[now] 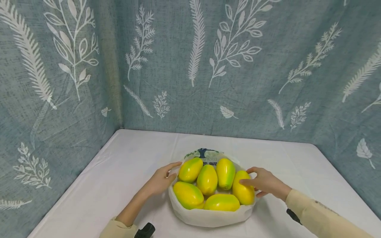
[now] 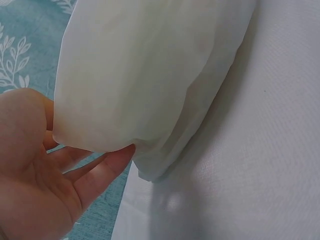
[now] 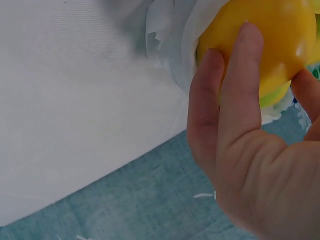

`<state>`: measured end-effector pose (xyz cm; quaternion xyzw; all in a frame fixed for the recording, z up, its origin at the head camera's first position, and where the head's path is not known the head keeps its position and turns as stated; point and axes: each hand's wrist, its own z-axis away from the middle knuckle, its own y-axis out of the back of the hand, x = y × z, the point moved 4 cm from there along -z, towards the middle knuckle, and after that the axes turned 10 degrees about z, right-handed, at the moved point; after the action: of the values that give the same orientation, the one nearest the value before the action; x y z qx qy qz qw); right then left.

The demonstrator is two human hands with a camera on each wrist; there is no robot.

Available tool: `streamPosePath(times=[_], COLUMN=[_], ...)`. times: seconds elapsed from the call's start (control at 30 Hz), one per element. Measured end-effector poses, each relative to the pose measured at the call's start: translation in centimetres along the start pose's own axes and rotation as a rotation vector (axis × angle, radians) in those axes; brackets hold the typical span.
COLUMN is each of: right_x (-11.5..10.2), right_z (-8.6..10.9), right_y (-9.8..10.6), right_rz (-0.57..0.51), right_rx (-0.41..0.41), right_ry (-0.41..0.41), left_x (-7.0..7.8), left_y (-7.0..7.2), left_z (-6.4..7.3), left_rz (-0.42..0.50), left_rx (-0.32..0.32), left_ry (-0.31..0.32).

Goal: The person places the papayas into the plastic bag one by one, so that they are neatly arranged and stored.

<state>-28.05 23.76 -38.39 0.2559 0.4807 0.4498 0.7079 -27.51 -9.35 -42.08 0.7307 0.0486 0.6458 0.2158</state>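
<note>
A white cloth bag with its mouth spread wide stands on the table, full of several shiny yellow-green mangoes. My left hand holds the bag's left rim; in the left wrist view, fingers bend around the edge of the pale bag wall, and the thumb tip is hidden. At the right side, my right hand grips the rightmost mango, with the thumb across its top. The right wrist view shows two fingers laid along this mango, inside the rim.
A white cloth covers the table. Blue-green curtains with white leaf prints hang behind it and at both sides. Part of a dark print shows at the bag's back edge. Dark straps sit at the wrists.
</note>
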Motion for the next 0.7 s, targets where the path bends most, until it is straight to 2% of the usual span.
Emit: streamPosePath(times=[0.23, 0.43, 0.7], right_x=[0.0, 0.7, 1.0], right_z=[-0.4, -0.6, -0.3], right_y=[-0.1, -0.4, 0.1], right_rz=[0.018, -0.094, -0.207], right_rx=[0.031, -0.026, -0.072], right_ry=[0.025, 0.022, 0.070], left_x=[0.3, 0.2, 0.2], left_y=[-0.1, -0.1, -0.1], left_z=[0.1, 0.1, 0.1], left_rz=[-0.007, -0.014, -0.016], left_rx=[0.010, 0.009, 0.012], left_ry=[-0.001, -0.003, 0.012])
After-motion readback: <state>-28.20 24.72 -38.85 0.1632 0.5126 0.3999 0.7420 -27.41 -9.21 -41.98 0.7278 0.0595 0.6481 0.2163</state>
